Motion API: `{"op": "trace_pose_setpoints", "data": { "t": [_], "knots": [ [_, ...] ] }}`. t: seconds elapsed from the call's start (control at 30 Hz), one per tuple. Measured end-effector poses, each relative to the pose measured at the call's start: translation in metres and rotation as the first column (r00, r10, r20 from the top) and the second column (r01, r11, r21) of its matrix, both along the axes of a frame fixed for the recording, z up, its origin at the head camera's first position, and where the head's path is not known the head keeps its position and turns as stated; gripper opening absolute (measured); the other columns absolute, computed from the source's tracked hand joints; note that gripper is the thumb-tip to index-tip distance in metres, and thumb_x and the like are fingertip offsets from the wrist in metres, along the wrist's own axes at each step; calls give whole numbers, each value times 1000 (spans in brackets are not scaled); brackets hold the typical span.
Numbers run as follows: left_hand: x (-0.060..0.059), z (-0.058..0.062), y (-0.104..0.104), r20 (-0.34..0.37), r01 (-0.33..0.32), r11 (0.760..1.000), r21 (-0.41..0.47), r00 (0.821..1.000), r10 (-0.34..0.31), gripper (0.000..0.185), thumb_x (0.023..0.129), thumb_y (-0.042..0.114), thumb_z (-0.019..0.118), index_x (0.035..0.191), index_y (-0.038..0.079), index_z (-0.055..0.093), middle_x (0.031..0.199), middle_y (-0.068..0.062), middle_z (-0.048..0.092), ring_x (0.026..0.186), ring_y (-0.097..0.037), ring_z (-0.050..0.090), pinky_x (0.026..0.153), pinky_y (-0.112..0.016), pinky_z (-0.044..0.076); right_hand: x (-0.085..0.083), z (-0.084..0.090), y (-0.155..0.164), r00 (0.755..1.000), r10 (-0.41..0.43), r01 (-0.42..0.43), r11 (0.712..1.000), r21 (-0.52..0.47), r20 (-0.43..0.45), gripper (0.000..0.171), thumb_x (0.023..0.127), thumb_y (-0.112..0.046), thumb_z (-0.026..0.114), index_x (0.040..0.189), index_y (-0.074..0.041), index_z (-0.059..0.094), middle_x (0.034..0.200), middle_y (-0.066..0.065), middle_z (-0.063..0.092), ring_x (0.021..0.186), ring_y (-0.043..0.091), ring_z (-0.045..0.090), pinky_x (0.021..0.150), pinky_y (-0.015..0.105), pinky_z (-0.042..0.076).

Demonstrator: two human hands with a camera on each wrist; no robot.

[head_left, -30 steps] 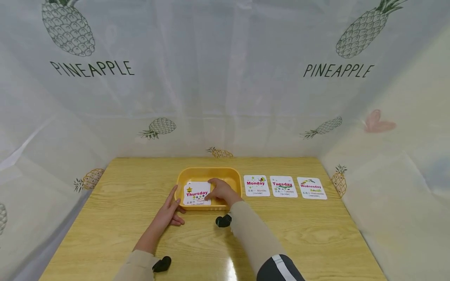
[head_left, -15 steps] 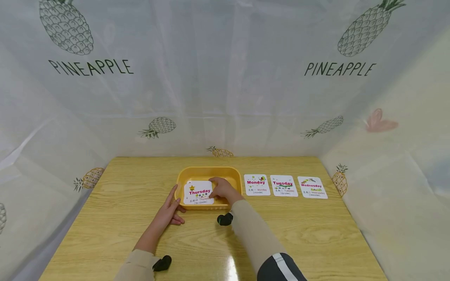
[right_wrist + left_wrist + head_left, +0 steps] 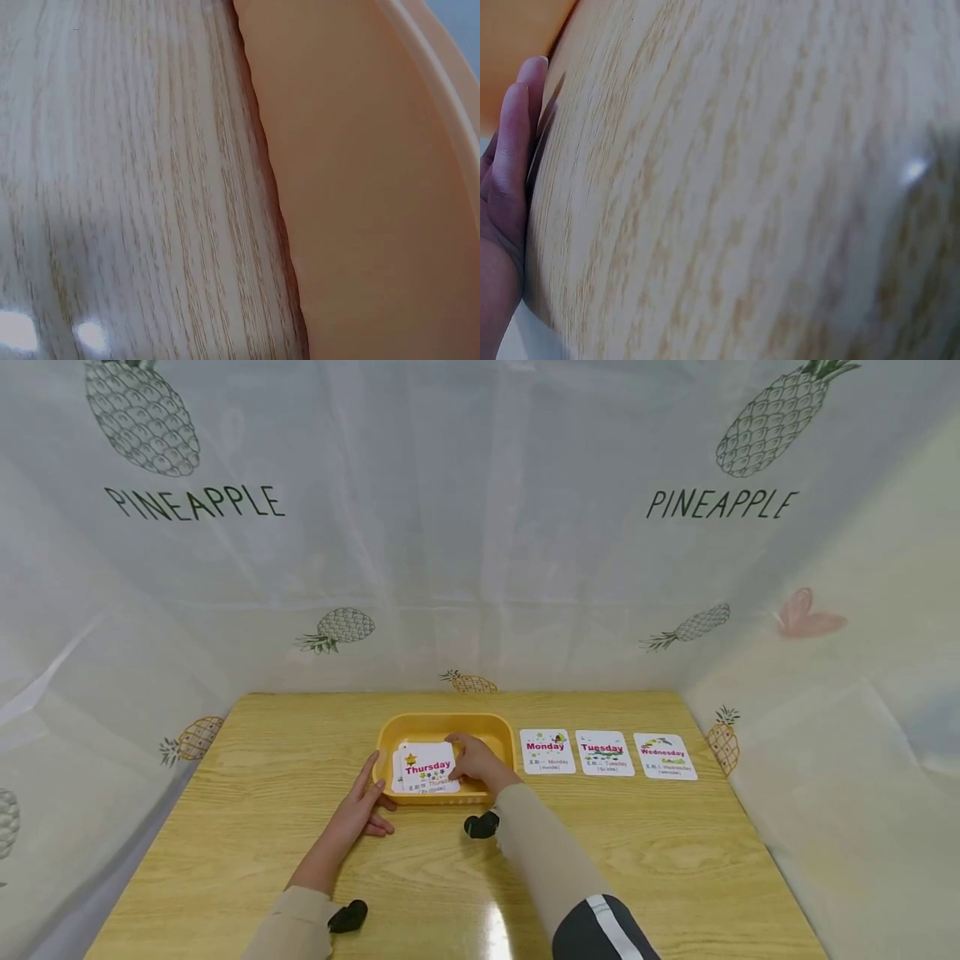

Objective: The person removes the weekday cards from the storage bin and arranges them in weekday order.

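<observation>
In the head view, a yellow plastic tray [image 3: 420, 722] lies on the table with white square cards in it. My right hand [image 3: 480, 762] reaches in over the tray's front side and pinches the right edge of the Thursday card [image 3: 426, 758]. Under it, another card [image 3: 397, 774] shows a narrow strip at the left. My left hand [image 3: 358, 810] rests against the tray's front left corner, its fingers extended along the outside. The left wrist view catches the left hand's fingers [image 3: 511, 139] beside the tray wall. The right hand is out of its own wrist view.
To the tray's right, the Monday card [image 3: 547, 752], Tuesday card [image 3: 604, 753] and Wednesday card [image 3: 665, 756] lie face up in a row on the wooden table [image 3: 637, 860]. A pineapple-printed curtain [image 3: 480, 543] hangs behind and along both sides.
The Thursday card has slid a little to the right in my right hand, baring a strip of the card beneath. My left hand and the tray have stayed put.
</observation>
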State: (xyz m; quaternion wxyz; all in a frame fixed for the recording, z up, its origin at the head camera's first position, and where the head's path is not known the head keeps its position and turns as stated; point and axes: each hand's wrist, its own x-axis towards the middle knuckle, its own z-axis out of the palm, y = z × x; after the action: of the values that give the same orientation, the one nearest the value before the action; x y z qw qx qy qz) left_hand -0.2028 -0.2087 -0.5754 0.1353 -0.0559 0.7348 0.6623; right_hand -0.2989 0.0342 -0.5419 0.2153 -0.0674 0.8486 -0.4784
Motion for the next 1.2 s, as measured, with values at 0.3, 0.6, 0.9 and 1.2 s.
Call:
{"op": "trace_pose_setpoints", "data": {
  "t": [0.3, 0.6, 0.9, 1.2],
  "knots": [
    [0, 0, 1, 1, 6, 1000, 2, 1000, -6, 60, 104, 43, 44, 153, 49, 11, 95, -19, 65, 61, -31, 68, 53, -37, 58, 4, 7, 1, 999, 23, -24, 1000, -18, -38, 61, 77, 10, 77, 130, -6, 51, 79, 6, 49, 63, 17, 44, 55, 24, 41],
    [1, 4, 2, 3, 3, 1000, 10, 1000, -3, 59, 104, 40, 44, 154, 48, 12, 97, -21, 65, 61, -31, 68, 53, -37, 58, 6, 15, 5, 999, 29, -30, 996, -80, -17, 52, 81, 9, 73, 125, -8, 52, 76, 7, 56, 63, 19, 48, 58, 25, 43],
    [0, 1, -1, 6, -4, 1000, 17, 1000, 4, 60, 104, 43, 44, 154, 48, 11, 96, -22, 64, 61, -30, 68, 53, -37, 58, 10, 25, 13, 998, 23, -9, 970, -241, 57, 48, 89, 10, 63, 130, -12, 50, 75, 7, 53, 60, 19, 54, 63, 29, 56],
    [1, 3, -1, 5, 18, 1000, 17, 1000, -18, 61, 104, 43, 43, 155, 46, 8, 98, -23, 64, 61, -31, 68, 54, -38, 58, 12, 39, 27, 999, 4, 13, 948, -319, 52, 54, 94, 9, 57, 142, -12, 43, 93, 14, 53, 73, 25, 55, 75, 45, 56]
  ]
}}
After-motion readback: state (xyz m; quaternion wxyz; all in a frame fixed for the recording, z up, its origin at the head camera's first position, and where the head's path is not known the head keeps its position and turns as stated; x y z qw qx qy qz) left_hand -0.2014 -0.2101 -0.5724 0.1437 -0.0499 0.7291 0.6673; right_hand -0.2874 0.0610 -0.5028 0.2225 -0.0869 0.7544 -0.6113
